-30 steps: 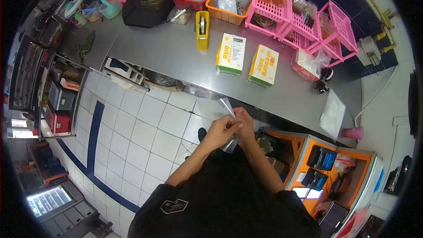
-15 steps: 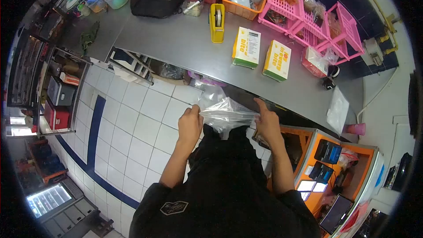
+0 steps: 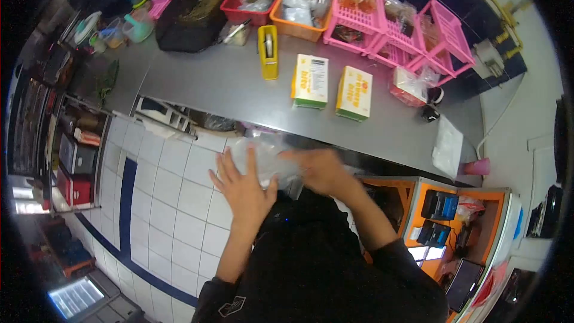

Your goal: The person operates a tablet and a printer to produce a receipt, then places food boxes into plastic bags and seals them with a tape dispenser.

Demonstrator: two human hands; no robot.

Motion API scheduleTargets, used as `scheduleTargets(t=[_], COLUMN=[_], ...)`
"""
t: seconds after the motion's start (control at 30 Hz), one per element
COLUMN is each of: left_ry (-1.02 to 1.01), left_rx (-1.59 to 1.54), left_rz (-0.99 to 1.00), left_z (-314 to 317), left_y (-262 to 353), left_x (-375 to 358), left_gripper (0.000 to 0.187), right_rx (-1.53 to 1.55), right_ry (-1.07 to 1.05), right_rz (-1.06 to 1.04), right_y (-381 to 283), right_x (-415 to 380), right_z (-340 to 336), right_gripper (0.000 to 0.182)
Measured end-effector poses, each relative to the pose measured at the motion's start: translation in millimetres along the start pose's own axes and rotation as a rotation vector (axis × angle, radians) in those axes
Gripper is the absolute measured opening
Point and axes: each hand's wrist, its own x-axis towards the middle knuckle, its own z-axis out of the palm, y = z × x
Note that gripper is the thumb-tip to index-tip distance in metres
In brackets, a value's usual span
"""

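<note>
A clear, thin plastic bag [image 3: 263, 158] is the centre of my view – it's in front of the wearer's black-clothed torso, just off the front edge of the grey metal counter [image 3: 239, 93] and above the white tiled floor [image 3: 158, 203]. My view of its outline is poor; it's see-through and partly hidden by the hands.

The left hand [image 3: 244, 196] is on the bag's near left side, palm down, fingers spread wide w/ the thumb out toward the right. The right hand [image 3: 324, 172] is at the bag's right side, motion-blurred, one finger pointing left across it; can't tell if it's pinching the plastic or only touching it.

On the counter beyond the bag I get two white cartons w/ yellow lettering and green lower edges – the left carton [image 3: 311, 81] and the right carton [image 3: 354, 94], side by side, a gap btwn them. Behind and left of them: a yellow tape dispenser [image 3: 268, 54]. Further back, L to R: a red plastic basket [image 3: 227, 8] and an orange plastic basket [image 3: 299, 30], both holding clear packets, then pink plastic racks [image 3: 385, 27] w/ more packets.

Toward the counter's right end: a flat white plastic pack [image 3: 447, 146], w/ a pink cup [image 3: 477, 167] near it.
</note>
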Motion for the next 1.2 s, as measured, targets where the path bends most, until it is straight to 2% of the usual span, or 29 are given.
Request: scheduleTargets(t=[0.03, 0.07, 0.1, 0.13, 0.2, 0.23, 0.27, 0.33, 0.4, 0.43, 0.47, 0.5, 0.57, 0.63, 0.7, 0.73, 0.8, 0.83, 0.9, 0.93, 0.97, 1.0, 1.03, 1.07, 1.1, 1.13, 1.17, 1.2], left_ry=[-0.022, -0.047, -0.171, -0.209, -0.259, -0.262, -0.260, -0.423, -0.496, -0.562, -0.554, -0.664, -0.648, -0.622, -0.287, -0.291, -0.230, -0.147, -0.077, -0.252, -0.431, -0.441, -0.456, -0.463, -0.577, -0.698, -0.717, -0.752], left_rx=[-0.149, -0.294, -0.459, -0.458, -0.368, -0.278, -0.274, -0.363, -0.385, -0.422, -0.402, -0.400, -0.350, -0.319, -0.465, -0.468, -0.696, -0.714, -0.892, -0.947, -1.002, -1.024, -1.043, -1.040, -1.174, -1.306, -1.309, -1.296], left_rz=[0.020, 0.041, -0.006, -0.100, -0.214, -0.236, -0.231, -0.652, -0.646, -0.623, -0.458, -0.505, -0.553, -0.606, -0.741, -0.754, -0.885, -0.786, -0.779, -0.890, -0.997, -0.936, -0.857, -0.851, -0.812, -0.759, -0.726, -0.575], left_z=[7.4, 17.9, 47.4, 44.7, 50.1, 58.5, 51.6, 32.6, 46.0, 59.7, 86.2, 91.4, 107.5, 111.5, 114.8, 116.2, 116.1, 148.4, 176.4, 171.5, 165.1, 167.1, 168.7, 161.9, 146.3, 130.1, 116.9, 103.7], left_y=[8.8, 16.5, 0.1, -5.2, -26.1, -41.4, -46.8, -55.4, -58.8, -63.0, -70.0, -62.5, -50.4, -39.6, -32.3, -29.5, -23.3, -32.4, -18.5, -7.5, 5.0, 16.2, 24.3, 31.0, 38.2, 42.4, 42.9, 42.1], left_x=[3.5, 5.7, -3.8, -0.2, -3.7, -8.4, -3.8, 3.7, -13.9, -27.3, -49.6, -52.8, -58.4, -51.8, -47.6, -44.2, -42.9, -63.3, -72.5, -65.3, -56.2, -51.7, -46.1, -36.3, -21.9, -10.3, -3.0, 2.6], left_gripper=[0.051, 0.051, 0.045, 0.042, 0.033, 0.028, 0.028, 0.021, 0.022, 0.026, 0.035, 0.042, 0.047, 0.048, 0.047, 0.047, 0.044, 0.042, 0.042, 0.042, 0.042, 0.042, 0.042, 0.042, 0.042, 0.042, 0.042, 0.041], right_rx=[-0.042, -0.044, -0.149, -0.254, -0.314, -0.284, -0.256, 0.308, 0.064, -0.092, -0.254, -0.227, -0.314, -0.293, -0.278, -0.288, -0.389, -0.382, -0.268, -0.283, -0.065, 0.158, 0.161, 0.502, 0.837, 0.885, 1.021, 1.008], right_ry=[-0.159, -0.147, -0.176, -0.205, -0.044, -0.095, -0.147, 0.032, 0.542, 0.607, 0.670, 0.662, 0.405, 0.358, 0.263, 0.253, 0.106, 0.092, 0.058, 0.032, -0.019, -0.066, -0.075, -0.202, -0.311, -0.401, -0.520, -0.633], right_rz=[0.015, 0.023, 0.091, 0.159, 0.194, 0.211, 0.220, 0.666, 0.784, 0.963, 1.136, 1.140, 1.340, 1.302, 1.212, 1.209, 1.067, 1.048, 0.988, 0.969, 0.901, 0.838, 0.840, 0.711, 0.564, 0.556, 0.506, 0.548], right_y=[-17.9, -14.0, -5.7, 6.3, 92.0, 143.8, 168.0, 196.1, 233.7, 236.4, 236.5, 247.1, 263.3, 264.3, 259.8, 257.7, 246.1, 237.6, 223.6, 213.9, 202.2, 192.0, 182.5, 170.8, 156.5, 127.2, 116.9, 100.3], right_x=[10.8, 13.9, 19.3, 25.7, 23.7, 12.0, 11.3, 22.5, 48.8, 71.2, 91.7, 100.9, 112.1, 109.9, 95.2, 84.2, 57.5, 43.3, 13.1, 1.7, -9.1, -17.6, -23.8, -27.8, -30.6, -25.2, -23.7, -19.9], right_z=[-1.2, -4.5, -8.8, -13.7, -14.1, -19.9, -41.3, -78.7, -85.4, -86.0, -85.7, -80.2, -68.3, -71.1, -76.6, -73.9, -67.2, -64.2, -61.0, -61.8, -65.2, -64.3, -56.6, -46.8, -38.1, -34.1, -20.0, -14.9], right_gripper=[0.049, 0.049, 0.049, 0.050, 0.050, 0.048, 0.047, 0.046, 0.066, 0.079, 0.092, 0.092, 0.108, 0.106, 0.100, 0.100, 0.098, 0.095, 0.092, 0.092, 0.089, 0.085, 0.085, 0.083, 0.080, 0.078, 0.077, 0.074])
